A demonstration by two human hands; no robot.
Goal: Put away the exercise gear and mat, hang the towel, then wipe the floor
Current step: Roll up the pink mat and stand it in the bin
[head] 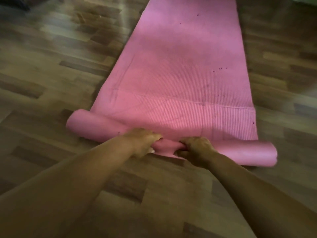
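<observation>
While the pink exercise mat (pixel 180 74) lay lengthwise on the wooden floor (pixel 51 74), its near end was already turned over into a short roll (pixel 96 125) that ran across the mat's width. You had both hands on that roll, close together near its middle. Your left hand (pixel 142 143) gripped the roll from above, fingers curled over the top and thumb tucked toward the near side. Your right hand (pixel 195 148) gripped it in the same way, just beside the left, with the fingers bent down over the foam. Between the two hands the roll was pinched in and sat lower than at its ends.

The left end of the roll projected past the flat mat's left edge, and the right end (pixel 253 152) projected past the right edge, so the roll sat slightly askew to the flat part. The flat remainder of the mat stretched away from you toward the top of the view. Its ribbed surface carried several small dark specks (pixel 220 68) on the right half and a faint crease across its width a little beyond the roll.

Both of your forearms were bare and reached forward from the lower corners. The view was motion-blurred, so finer finger detail could not be told.
</observation>
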